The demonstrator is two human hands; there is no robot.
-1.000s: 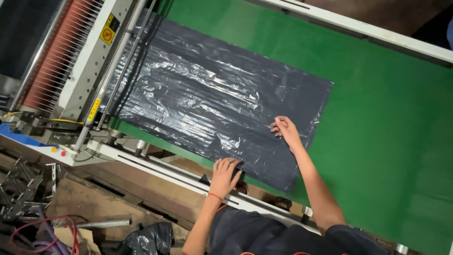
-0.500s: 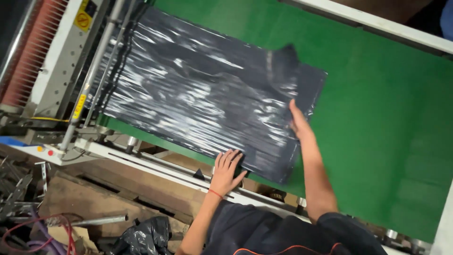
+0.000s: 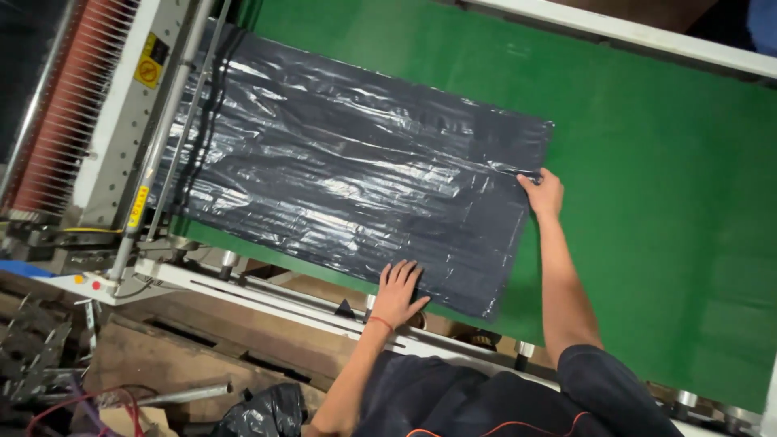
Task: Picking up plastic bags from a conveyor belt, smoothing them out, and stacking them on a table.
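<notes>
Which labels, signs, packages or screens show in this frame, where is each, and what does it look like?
Yellow warning label: on the white machine housing, upper left; roughly square, yellow with dark markings.
Yellow strip label: lower on the same machine, beside the metal bar; narrow, yellow with dark marks.
No screens or packages visible; only the black plastic sheet on the green belt.
</notes>
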